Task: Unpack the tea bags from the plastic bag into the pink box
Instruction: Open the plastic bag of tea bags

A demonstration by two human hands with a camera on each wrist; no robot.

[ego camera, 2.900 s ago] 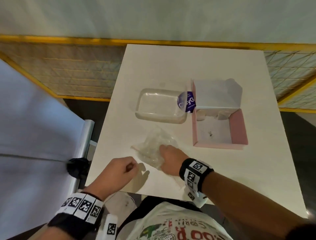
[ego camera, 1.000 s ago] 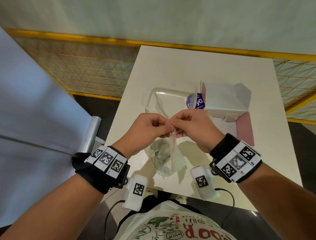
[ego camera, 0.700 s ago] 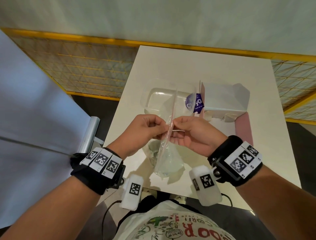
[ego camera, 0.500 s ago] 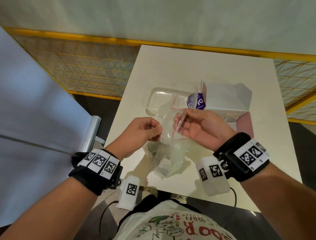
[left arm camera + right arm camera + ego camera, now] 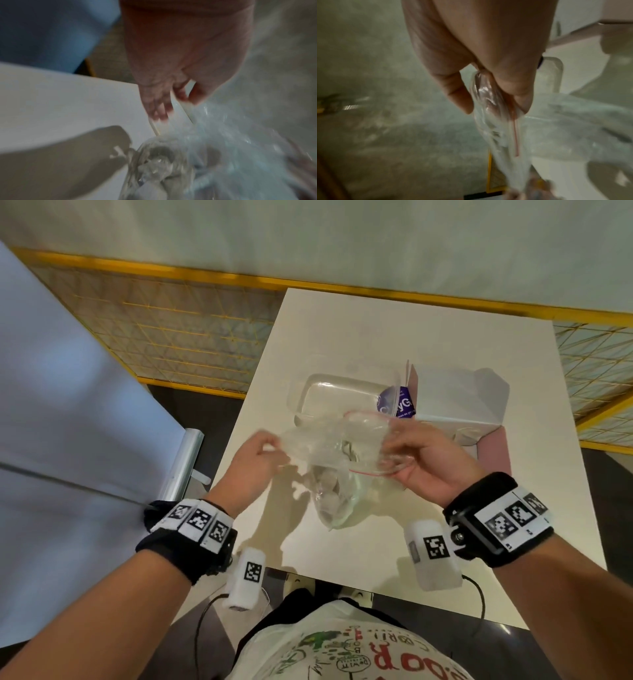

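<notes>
Both hands pinching the plastic bag [image 5: 337,460] mouth wide above the table [image 5: 394,337], left hand [image 5: 255,462], right hand [image 5: 424,460], tea bags [image 5: 327,494] slumped low, short of the pink box [image 5: 493,450] — could slip, spilling them.

"VG" on purple label [image 5: 397,405]; partial "OOR" on shirt [image 5: 376,655]

Clear plastic bag [image 5: 337,460], red zip line; pink box [image 5: 493,448], white inside; purple label [image 5: 399,405].
</notes>
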